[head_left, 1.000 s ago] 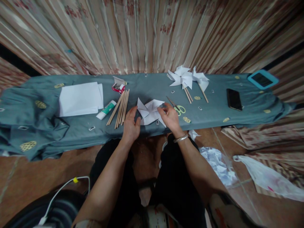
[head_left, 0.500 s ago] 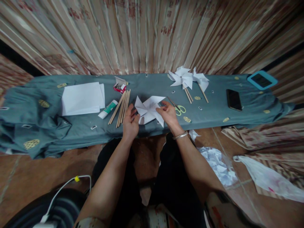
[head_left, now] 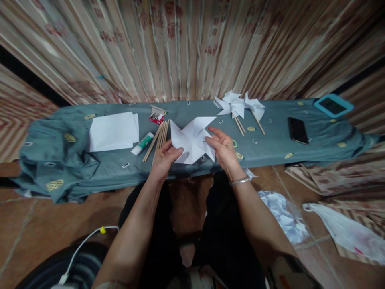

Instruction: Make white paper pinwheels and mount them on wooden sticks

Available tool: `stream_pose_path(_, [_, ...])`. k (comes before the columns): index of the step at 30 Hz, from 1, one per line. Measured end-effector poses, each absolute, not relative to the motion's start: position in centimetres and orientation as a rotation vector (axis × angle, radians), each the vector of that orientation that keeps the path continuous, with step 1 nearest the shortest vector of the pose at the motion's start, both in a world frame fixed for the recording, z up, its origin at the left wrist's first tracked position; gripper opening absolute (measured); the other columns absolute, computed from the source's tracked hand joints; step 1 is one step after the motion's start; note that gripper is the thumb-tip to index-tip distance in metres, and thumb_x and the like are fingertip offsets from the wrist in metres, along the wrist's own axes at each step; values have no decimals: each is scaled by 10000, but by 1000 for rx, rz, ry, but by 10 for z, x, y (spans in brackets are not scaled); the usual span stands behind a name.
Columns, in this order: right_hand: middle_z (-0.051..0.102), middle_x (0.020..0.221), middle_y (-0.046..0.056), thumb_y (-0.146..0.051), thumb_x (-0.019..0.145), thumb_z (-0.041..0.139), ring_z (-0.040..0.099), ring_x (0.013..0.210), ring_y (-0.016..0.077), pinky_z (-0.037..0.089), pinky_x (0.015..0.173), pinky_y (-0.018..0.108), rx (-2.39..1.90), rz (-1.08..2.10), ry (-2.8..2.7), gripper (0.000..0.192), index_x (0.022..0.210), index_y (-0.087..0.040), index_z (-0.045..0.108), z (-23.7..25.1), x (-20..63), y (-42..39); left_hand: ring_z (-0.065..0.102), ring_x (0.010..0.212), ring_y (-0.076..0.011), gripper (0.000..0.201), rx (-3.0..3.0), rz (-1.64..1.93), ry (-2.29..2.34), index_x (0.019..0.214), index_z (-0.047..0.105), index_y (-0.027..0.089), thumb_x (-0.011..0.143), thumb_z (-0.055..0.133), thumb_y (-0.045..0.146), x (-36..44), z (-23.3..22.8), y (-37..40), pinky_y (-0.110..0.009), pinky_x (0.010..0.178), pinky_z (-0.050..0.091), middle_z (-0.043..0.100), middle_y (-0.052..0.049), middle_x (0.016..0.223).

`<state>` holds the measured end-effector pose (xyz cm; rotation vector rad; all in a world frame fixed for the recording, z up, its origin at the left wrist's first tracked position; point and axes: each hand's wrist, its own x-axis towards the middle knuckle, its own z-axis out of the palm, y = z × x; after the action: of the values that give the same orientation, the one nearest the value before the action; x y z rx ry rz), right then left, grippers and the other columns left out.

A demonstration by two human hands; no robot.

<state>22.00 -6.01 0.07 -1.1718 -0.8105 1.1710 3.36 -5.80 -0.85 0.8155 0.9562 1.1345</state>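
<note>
A white paper pinwheel [head_left: 193,142] without a stick is between my hands, over the near edge of the cloth-covered bench. My left hand [head_left: 164,158] pinches its lower left blade, the thumb lying on top of the paper. At the right side, my right hand [head_left: 224,150] grips a blade between thumb and fingers. Several thin wooden sticks [head_left: 160,135] lie just beyond my left hand, beside a green and white glue tube [head_left: 142,143]. Behind my right hand, mostly hidden, shows a light green scissors handle [head_left: 235,143].
A stack of white paper [head_left: 112,131] lies left, near a small open red box [head_left: 156,117]. Pinwheels on sticks [head_left: 231,105] rest at the back. Rightward are a black phone [head_left: 297,130] and a blue-framed device [head_left: 333,105]. Paper scraps [head_left: 282,216] lie on the floor.
The pinwheel is raised and tipped more toward me, and my left thumb now presses on its blade. My right hand has shifted right and covers most of the scissors. The view has shifted slightly.
</note>
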Motion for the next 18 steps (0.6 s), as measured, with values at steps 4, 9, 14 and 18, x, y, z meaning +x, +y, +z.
stream_pose_path(4, [726,774,-4,-328,590,802,694,834,220,549,773,362,-1122,1190,-782,545,1085,-219,602,5,220,-62,708,908,-255,531,846,1094,869,953,700,153,506,881,374,30,8,-61,-410,895,550,761,-70,900])
stream_pose_path(9, [730,796,-6,-323,615,796,701,881,225,551,835,381,-1093,1208,-754,492,1065,-225,623,7,220,-60,679,1057,-285,459,915,1085,778,983,713,171,575,852,327,27,22,-62,-403,966,522,759,-83,982])
stream_pose_path(14, [728,785,-18,-337,612,794,701,831,210,555,861,399,-1096,1222,-755,460,1038,-237,649,8,220,-60,631,1163,-300,393,858,1082,733,994,705,164,663,768,366,22,25,-64,-432,1010,499,749,-110,1016])
stream_pose_path(18, [729,759,-25,-338,612,804,693,747,190,566,820,376,-1071,1253,-754,447,1023,-235,660,10,220,-63,633,1160,-304,360,822,1036,756,987,709,174,642,731,277,18,24,-65,-443,997,511,750,-97,1018])
